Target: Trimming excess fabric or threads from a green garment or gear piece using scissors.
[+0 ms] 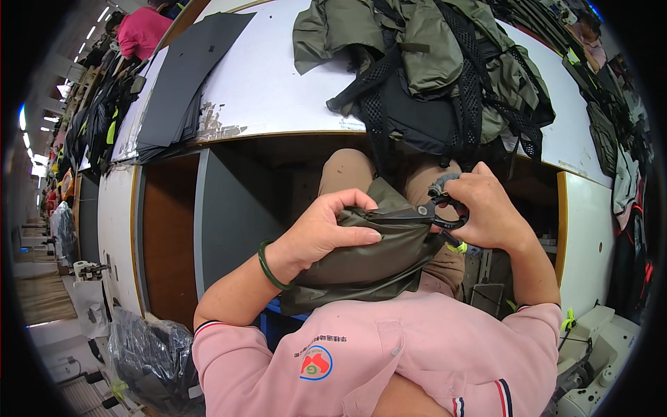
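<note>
**Left hand pinching the olive fabric while the snips are working at its edge**

Left hand point(326, 233) is gripping a folded piece of olive fabric point(361, 267), fingers curled over the top and thumb underneath, pinching the fold tight just above the lap. Right hand point(483, 212) is closing around small black snips point(441, 215), whose tip is meeting the fabric edge right beside the left fingertips. Judging from this, the trimming is going best if the left hand is keeping the edge taut and the fingertips are staying just clear of the blades; only the stray bit should be going between them, not the fold itself.

Around them, a white table point(278, 83) is carrying a heap of olive and black bags point(445, 69) with mesh straps, one strap hanging over the table edge toward the hands and possibly getting in the way. Dark flat sheets point(184, 76) are lying stacked at the far left. Another person in a pink top point(142, 31) is working well apart. A sewing machine point(597, 347) is sitting at lower right
</note>
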Demonstrator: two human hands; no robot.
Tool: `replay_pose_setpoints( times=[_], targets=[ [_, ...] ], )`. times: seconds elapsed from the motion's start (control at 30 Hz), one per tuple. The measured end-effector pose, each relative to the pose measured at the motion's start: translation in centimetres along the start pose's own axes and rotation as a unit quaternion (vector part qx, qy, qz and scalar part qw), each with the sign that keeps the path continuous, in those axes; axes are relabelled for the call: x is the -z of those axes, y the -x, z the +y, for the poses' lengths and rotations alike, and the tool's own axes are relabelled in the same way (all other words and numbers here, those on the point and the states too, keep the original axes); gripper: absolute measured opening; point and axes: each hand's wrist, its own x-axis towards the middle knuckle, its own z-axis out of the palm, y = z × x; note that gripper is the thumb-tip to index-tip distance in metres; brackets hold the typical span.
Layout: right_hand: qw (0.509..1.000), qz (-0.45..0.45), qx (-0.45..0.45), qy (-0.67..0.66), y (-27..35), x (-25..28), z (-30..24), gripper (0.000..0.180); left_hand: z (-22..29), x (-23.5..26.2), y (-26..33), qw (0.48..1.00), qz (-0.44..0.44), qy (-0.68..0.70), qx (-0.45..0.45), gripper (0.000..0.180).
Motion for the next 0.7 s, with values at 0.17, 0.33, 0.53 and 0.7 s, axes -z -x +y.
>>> replay_pose_setpoints(
  times=[0.17, 0.33, 0.53, 0.7],
  targets=[
    [0.999, 0.026, 0.014, 0.012, 0.1, -0.4, 0.0, 0.038, 0.0, 0.1, 0.2, 1.0, 0.002, -0.015, 0.0, 0.031],
    [1.0, 0.018, 0.002, 0.018, 0.6, -0.9, 0.3, 0.042, -0.1, 0.0, 0.1, 1.0, 0.007, -0.022, -0.014, 0.025],
    [0.99, 0.076, -0.053, -0.102, 0.7, -1.5, 0.8, 0.042, -0.3, 0.4, 0.7, 0.694, 0.05, -0.537, -0.478, 0.022],
    [0.99, 0.042, -0.078, -0.106, 0.3, -1.4, 0.3, 0.042, -1.6, 1.4, 1.3, 0.678, 0.06, -0.54, -0.494, 0.029]
  ],
)
